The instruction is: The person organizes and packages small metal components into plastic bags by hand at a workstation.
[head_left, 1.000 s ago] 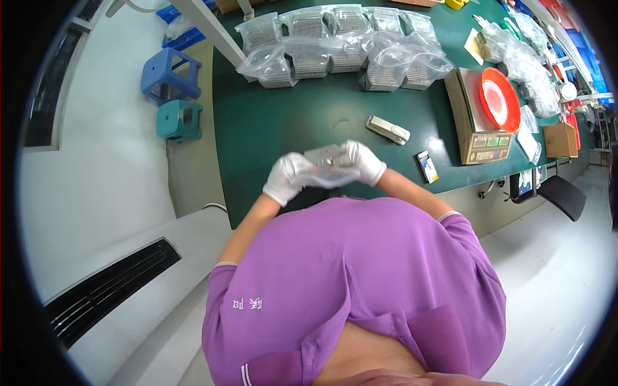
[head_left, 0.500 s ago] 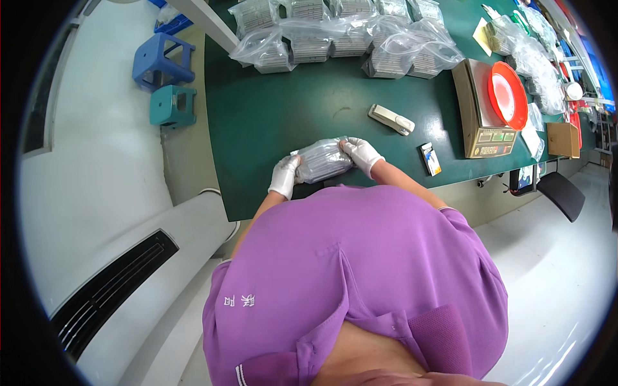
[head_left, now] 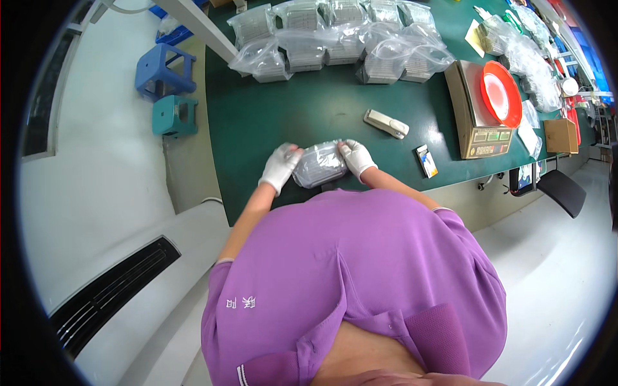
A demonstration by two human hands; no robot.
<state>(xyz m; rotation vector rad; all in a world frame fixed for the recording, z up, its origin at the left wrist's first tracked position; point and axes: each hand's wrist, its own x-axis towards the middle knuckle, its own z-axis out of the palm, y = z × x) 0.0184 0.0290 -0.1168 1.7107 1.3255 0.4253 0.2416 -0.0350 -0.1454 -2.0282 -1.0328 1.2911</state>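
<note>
A clear plastic bag [head_left: 320, 166] packed with grey parts lies on the green table in front of my body; what the parts are cannot be made out through the shiny film. My left hand [head_left: 280, 168], in a white glove with bare fingertips, is closed at the bag's upper left corner. On the other side my right hand [head_left: 358, 158], gloved the same way, grips the bag's right edge with the thumb and fingers. Beyond the bag lies a beige stapler [head_left: 386, 123]. A small white, yellow and black box [head_left: 426, 161] rests to the right.
Several similar filled bags [head_left: 335, 45] stand in rows along the far side of the green table [head_left: 309, 106]. To the right is a weighing scale [head_left: 479, 109] with a red-rimmed dish [head_left: 501, 95] on it. Blue [head_left: 164, 72] and teal [head_left: 174, 116] stools stand left of the table.
My left hand has shifted up and slightly left along the bag's edge. The bag has turned a little and its film looks smoother. My right hand keeps its hold on the right end.
</note>
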